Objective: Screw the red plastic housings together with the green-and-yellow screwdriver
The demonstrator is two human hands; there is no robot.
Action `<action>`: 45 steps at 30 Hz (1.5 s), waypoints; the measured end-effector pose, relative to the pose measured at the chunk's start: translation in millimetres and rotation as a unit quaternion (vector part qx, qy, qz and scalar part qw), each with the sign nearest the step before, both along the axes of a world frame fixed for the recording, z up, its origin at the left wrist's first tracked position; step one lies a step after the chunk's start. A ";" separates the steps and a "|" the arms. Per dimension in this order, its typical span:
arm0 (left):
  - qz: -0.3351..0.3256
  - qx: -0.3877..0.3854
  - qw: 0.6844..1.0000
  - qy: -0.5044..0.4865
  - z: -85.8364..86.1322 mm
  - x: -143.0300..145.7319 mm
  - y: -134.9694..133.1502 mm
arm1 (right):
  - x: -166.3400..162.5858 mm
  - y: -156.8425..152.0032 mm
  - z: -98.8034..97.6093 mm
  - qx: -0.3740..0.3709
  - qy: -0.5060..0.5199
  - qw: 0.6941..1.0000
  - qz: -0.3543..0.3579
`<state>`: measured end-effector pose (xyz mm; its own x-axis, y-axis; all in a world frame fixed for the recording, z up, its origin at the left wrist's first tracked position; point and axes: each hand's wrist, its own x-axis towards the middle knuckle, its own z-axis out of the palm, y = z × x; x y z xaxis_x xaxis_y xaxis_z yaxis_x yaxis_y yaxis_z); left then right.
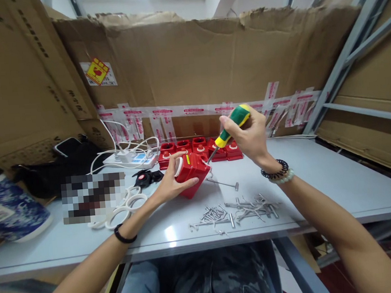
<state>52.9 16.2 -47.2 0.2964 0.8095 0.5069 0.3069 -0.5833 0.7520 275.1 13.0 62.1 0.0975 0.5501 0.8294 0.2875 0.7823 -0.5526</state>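
Observation:
Tilted above the table, a red box-shaped housing with a white ring on its left side is gripped by my left hand, thumb across its front. My right hand is wrapped round the green and yellow handle of a screwdriver. The screwdriver's shaft slants down to the housing's right upper edge; its tip is hard to make out there. A small metal T-shaped rod extends to the right just beyond the housing. Nearer me lie a pile of screws and a heap of metal rods with pale cords.
Several red housings stand in rows at the back. White rings and black parts lie left, by a power strip with cables. A blue patterned cup stands far left. Cardboard walls the back.

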 end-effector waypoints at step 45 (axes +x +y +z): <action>0.049 0.302 0.933 0.192 11.4 -25.8 -9.1 | -55.8 10.6 46.9 -0.009 -0.229 0.965 0.126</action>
